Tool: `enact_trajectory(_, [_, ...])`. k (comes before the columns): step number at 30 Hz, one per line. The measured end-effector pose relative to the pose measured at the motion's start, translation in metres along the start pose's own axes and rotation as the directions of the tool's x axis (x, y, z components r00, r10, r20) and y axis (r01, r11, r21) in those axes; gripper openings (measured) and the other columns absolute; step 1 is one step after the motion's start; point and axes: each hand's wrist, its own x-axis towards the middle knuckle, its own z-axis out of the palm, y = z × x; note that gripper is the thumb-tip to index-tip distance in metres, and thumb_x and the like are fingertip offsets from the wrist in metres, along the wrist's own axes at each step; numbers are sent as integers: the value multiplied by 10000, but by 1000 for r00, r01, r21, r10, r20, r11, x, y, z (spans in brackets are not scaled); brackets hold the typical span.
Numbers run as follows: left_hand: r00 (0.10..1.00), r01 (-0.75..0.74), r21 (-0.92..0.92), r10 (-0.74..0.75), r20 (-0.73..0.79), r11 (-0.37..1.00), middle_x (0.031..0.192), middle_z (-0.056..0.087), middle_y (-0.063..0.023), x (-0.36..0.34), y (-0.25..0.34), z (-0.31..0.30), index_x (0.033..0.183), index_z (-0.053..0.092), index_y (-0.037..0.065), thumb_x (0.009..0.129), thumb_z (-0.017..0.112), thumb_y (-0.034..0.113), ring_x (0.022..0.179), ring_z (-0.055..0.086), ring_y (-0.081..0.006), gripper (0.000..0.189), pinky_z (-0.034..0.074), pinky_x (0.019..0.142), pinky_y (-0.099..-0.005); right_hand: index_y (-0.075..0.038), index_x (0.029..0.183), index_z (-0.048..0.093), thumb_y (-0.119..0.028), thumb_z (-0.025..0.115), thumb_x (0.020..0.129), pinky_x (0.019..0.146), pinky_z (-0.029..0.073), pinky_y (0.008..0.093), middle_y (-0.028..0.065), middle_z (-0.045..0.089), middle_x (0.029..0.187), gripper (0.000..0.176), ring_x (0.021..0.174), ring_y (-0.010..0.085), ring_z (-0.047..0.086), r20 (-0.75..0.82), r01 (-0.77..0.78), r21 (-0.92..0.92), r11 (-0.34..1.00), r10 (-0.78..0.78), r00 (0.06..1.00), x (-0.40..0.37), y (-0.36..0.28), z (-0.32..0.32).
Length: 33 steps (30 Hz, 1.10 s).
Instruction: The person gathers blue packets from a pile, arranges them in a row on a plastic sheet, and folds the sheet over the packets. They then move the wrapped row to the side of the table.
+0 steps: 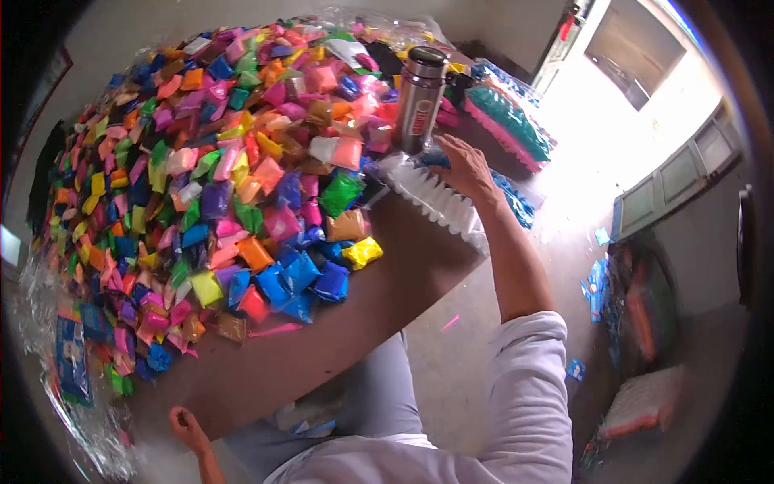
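My right hand (468, 168) reaches across the table's right side, fingers stretched out and apart over a row of nested white plastic trays (431, 194). Its fingertips are close to the base of a steel flask (420, 101) with a dark lid, which stands upright. Something blue shows under the fingers. Low at the table's near edge, my left hand (189, 429) has its fingers curled in, with nothing visible in them. A big heap of small wrapped packets (218, 177) in many colours covers most of the brown table (387, 278).
Teal and pink stacked trays (512, 125) lie at the table's far right corner, and blue ones (514, 202) beyond my forearm. Clear plastic wrap (76, 427) hangs at the left edge. Wrapped bundles (645, 403) sit on the floor at right, near a bright open doorway (621, 89).
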Motion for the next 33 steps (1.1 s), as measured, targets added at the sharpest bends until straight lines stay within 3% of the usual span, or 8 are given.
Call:
enact_trajectory(6, [999, -23, 6, 23, 49, 1000, 824, 510, -37, 2, 0, -5, 918, 535, 24, 907, 534, 190, 716, 471, -133, 167, 409, 628, -286, -124, 1235, 570, -299, 674, 808, 1025, 324, 450, 106, 547, 1298, 473, 1274, 288, 439, -224, -273, -192, 943, 229, 947, -53, -1, -52])
enact_trajectory(11, [1000, -30, 28, 30, 2, 999, 841, 533, -45, 0, 5, -2, 919, 549, 24, 908, 545, 210, 751, 510, -150, 186, 435, 660, -299, -100, 1263, 554, -342, 630, 857, 1007, 362, 430, 117, 524, 1346, 479, 1273, 270, 460, 51, -484, -96, 870, 490, 870, -115, 24, -66])
enact_trajectory(18, [999, -48, 88, 48, 10, 995, 820, 561, -51, 6, -3, -2, 904, 562, 18, 888, 556, 213, 732, 532, -152, 196, 452, 623, -283, -97, 1284, 542, -415, 565, 902, 1015, 359, 427, 139, 538, 1327, 498, 1244, 286, 491, -187, -382, -351, 855, 335, 923, -123, 21, -57])
enact_trajectory(20, [999, -50, 78, 50, -6, 996, 813, 559, -49, 5, 1, -2, 897, 563, 18, 882, 558, 207, 728, 528, -150, 190, 450, 620, -282, -83, 1261, 561, -350, 579, 910, 1011, 383, 419, 162, 565, 1286, 442, 1206, 310, 523, -247, -377, -316, 871, 308, 919, -126, 22, -62])
enact_trajectory(22, [998, -50, 67, 52, -19, 996, 807, 558, -46, 5, 5, -2, 890, 564, 17, 875, 561, 201, 723, 523, -147, 184, 448, 617, -280, -60, 1229, 584, -259, 580, 918, 996, 415, 406, 180, 587, 1245, 369, 1171, 329, 548, -432, -505, 144, 851, 513, 742, -138, 49, -59])
enact_trajectory(23, [999, -43, 73, 44, -10, 996, 809, 557, -45, 5, 8, -3, 886, 562, 17, 875, 561, 202, 721, 521, -147, 186, 448, 618, -281, -34, 1204, 598, -180, 557, 925, 988, 433, 393, 194, 604, 1211, 317, 1146, 338, 565, -461, -526, 148, 837, 529, 712, -144, 60, -62])
enact_trajectory(29, [998, -61, 30, 61, 6, 998, 830, 563, -48, 6, -5, -1, 891, 558, 8, 888, 557, 215, 729, 520, -147, 207, 450, 627, -290, -30, 1379, 440, -234, 587, 903, 1038, 384, 379, 209, 464, 1389, 538, 1276, 313, 461, -194, -504, 653, 566, 768, 611, -172, 107, -63])
enact_trajectory(33, [993, -116, 96, 119, -18, 989, 846, 569, -56, 4, 4, -3, 911, 568, 5, 892, 558, 203, 744, 537, -155, 199, 458, 646, -299, -29, 1358, 466, -244, 711, 830, 992, 434, 376, 205, 540, 1305, 621, 1207, 281, 519, -67, -573, 574, 585, 731, 679, -162, 81, -73])
